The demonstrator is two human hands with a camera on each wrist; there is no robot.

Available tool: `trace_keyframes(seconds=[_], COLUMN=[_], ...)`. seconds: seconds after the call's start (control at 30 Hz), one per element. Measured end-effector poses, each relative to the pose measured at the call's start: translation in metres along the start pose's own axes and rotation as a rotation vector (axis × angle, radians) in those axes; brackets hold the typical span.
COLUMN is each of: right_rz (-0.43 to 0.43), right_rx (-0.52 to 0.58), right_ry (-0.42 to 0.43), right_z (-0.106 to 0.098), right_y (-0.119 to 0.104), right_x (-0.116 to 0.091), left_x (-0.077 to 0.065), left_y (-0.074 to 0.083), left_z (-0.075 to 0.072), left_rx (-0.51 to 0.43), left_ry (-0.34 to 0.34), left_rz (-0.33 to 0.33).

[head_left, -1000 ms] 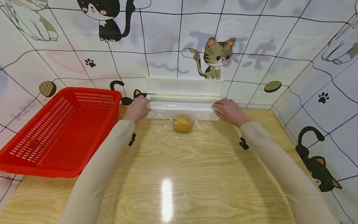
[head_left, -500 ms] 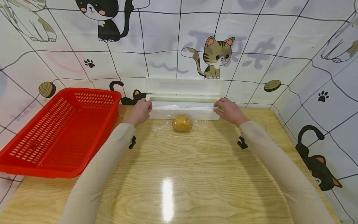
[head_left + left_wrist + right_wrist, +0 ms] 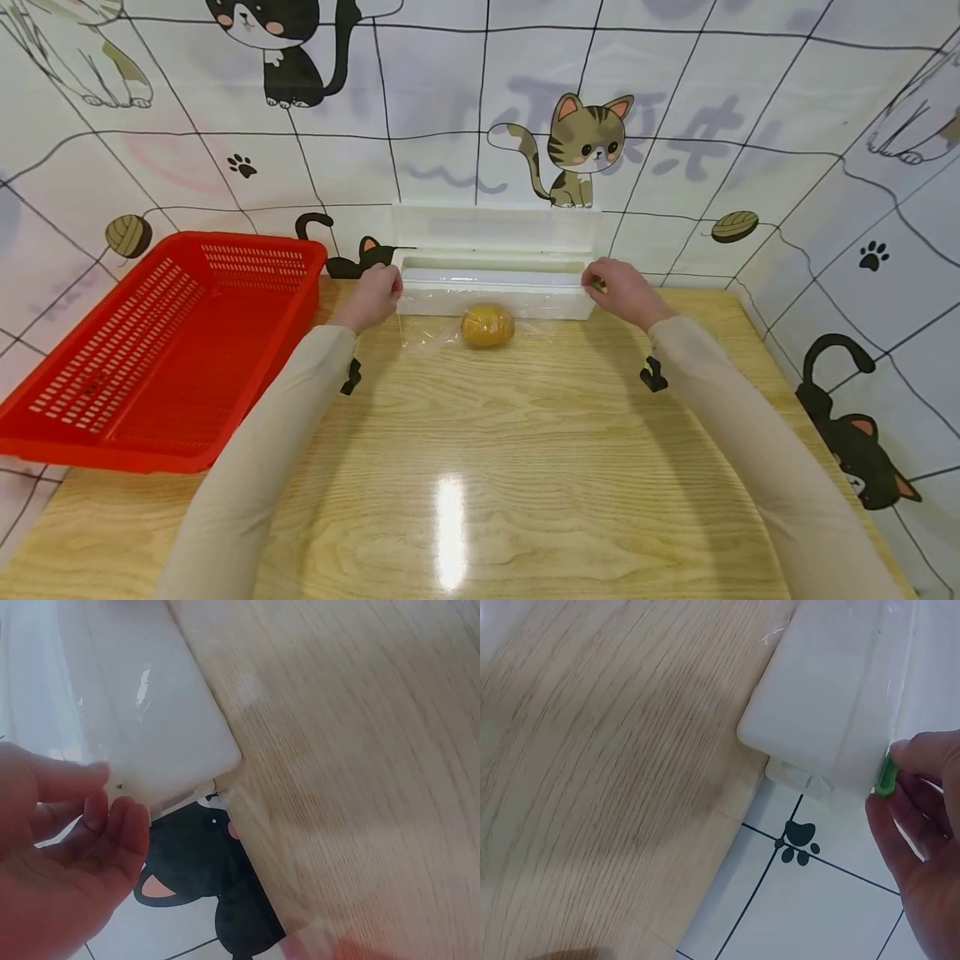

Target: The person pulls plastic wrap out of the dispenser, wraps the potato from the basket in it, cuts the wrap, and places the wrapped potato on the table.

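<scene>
A white cling film dispenser stands at the back of the table, its lid raised. Clear cling film hangs over its front and lies on the table around a yellow, rounded item, whose kind I cannot tell. At the dispenser's left end, my left hand pinches the film's edge between thumb and curled fingers; the film is hard to see in the left wrist view. My right hand pinches a small green slider at the dispenser's right end.
A red perforated plastic basket stands at the table's left side. Cat-patterned sheeting rises behind the wooden table and along both sides. Black straps hang under both wrists.
The left hand's fingers have curled from lying on the dispenser into a pinch at its left end. My right hand has shifted slightly right, and the green slider shows in its fingers.
</scene>
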State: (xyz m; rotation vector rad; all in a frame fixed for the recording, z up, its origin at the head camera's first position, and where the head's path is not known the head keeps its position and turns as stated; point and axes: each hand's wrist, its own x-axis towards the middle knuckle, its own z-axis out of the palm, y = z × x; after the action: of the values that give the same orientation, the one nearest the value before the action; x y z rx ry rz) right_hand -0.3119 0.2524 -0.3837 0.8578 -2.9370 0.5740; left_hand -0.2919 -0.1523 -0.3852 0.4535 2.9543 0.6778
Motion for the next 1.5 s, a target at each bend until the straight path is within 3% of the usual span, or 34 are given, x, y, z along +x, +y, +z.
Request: trace_keyframes(seconds=[0.23, 0.4, 0.63, 0.8, 0.93, 1.2, 1.37, 1.5], right_rz=[-0.091, -0.104, -0.154, -0.156, -0.109, -0.019, 0.043, 0.103], right_rx=[-0.081, -0.171, -0.211, -0.206, -0.133, 0.218, 0.244, 0.214], right_ry=[0.04, 0.09, 0.135, 0.084, 0.03, -0.103, -0.113, -0.103], right_z=[0.01, 0.018, 0.021, 0.02, 0.019, 0.02, 0.024, 0.029], right_y=[-0.011, -0.018, -0.02, -0.027, -0.033, -0.043, -0.054, -0.061], right_x=[-0.007, -0.006, -0.003, -0.005, -0.008, -0.006, 0.001, 0.006], left_x=[0.0, -0.003, -0.01, -0.017, -0.02, -0.022, -0.022, -0.023], left_y=[-0.004, -0.004, -0.003, 0.0, 0.003, -0.001, -0.007, -0.014], left_z=[0.0, 0.0, 0.004, 0.004, 0.004, 0.006, 0.006, 0.003], left_rx=[-0.023, -0.071, -0.19, -0.348, -0.439, -0.481, -0.507, -0.564], left_ry=[0.016, 0.007, 0.004, -0.043, -0.111, -0.184, -0.225, -0.318], left_rz=[0.018, 0.03, 0.043, 0.04, 0.051, 0.047, 0.052, 0.05])
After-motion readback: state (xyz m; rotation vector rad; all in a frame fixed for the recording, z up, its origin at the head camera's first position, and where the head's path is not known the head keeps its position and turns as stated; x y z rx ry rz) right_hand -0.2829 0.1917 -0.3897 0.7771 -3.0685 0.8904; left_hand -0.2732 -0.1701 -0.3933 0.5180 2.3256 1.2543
